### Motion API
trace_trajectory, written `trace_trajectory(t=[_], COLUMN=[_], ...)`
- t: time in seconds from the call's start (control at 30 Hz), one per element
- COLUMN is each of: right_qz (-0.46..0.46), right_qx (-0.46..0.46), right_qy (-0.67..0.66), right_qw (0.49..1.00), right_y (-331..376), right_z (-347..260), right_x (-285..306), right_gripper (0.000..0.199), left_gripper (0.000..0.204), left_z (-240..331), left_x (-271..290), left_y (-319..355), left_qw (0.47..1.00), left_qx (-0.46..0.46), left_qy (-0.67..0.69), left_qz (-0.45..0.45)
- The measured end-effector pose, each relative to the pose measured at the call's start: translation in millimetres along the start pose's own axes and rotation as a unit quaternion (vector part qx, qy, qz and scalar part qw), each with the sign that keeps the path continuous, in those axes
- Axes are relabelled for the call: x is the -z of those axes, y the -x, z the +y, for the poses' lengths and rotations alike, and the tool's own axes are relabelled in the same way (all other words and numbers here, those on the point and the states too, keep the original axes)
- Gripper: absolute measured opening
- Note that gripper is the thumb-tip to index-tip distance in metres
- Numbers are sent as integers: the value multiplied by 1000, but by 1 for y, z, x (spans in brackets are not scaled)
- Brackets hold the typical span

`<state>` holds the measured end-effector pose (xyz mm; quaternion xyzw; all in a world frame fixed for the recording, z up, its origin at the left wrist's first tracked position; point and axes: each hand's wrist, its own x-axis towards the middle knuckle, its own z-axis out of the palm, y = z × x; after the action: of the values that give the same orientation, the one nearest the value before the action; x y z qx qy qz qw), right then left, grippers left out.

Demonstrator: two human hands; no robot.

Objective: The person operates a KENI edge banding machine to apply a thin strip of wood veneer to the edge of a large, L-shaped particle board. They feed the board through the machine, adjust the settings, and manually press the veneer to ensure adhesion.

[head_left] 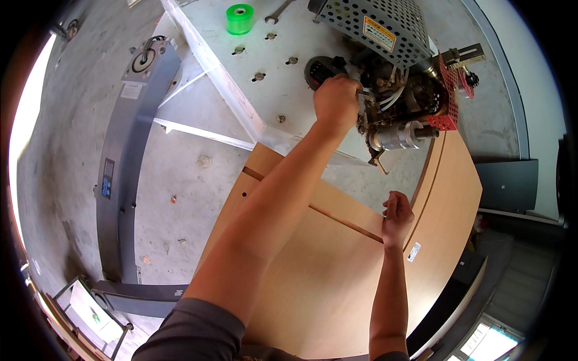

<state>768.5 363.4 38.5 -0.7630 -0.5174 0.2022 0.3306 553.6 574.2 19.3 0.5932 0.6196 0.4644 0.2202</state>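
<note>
My left hand (pixel 337 102) reaches far forward to the near left side of a greasy machine (pixel 397 90). Its fingers are closed at the machine; a thin dark rod end shows beside them, but what they grip is hidden. Just beyond that hand lies a round black object (pixel 322 71) on the metal plate. A metal cylinder (pixel 397 137) with a dark shaft juts from the machine's near side. My right hand (pixel 397 219) is curled into a loose fist above the wooden board (pixel 313 271), with nothing visible in it.
On the pale metal plate (pixel 271 72) with bolted slots are a green tape roll (pixel 239 19) and a wrench (pixel 278 12). A perforated grey guard (pixel 379 30) and a red mesh guard (pixel 448 96) enclose parts of the machine. A long grey metal beam (pixel 129 150) stands at left.
</note>
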Motion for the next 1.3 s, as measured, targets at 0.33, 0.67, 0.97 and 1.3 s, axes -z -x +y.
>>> trace_trajectory(t=[0.33,0.67,0.97,1.3], right_qz=[-7,-19,-9,-9], right_qx=[-17,-23,-12,-11], right_qy=[-6,-9,-19,-6], right_qw=[1000,1000,1000,1000], right_y=[-2,-2,-2,-3], right_z=[3,3,2,1], right_x=[2,3,1,1], right_gripper=[16,20,16,16], left_gripper=[19,17,15,14], left_z=[-1,9,4,2], left_x=[0,17,6,7], left_y=[-12,-3,2,0], left_qw=[999,996,997,998], left_qx=[39,64,44,41], left_qy=[4,-6,11,15], left_qz=[-18,-58,-55,-50])
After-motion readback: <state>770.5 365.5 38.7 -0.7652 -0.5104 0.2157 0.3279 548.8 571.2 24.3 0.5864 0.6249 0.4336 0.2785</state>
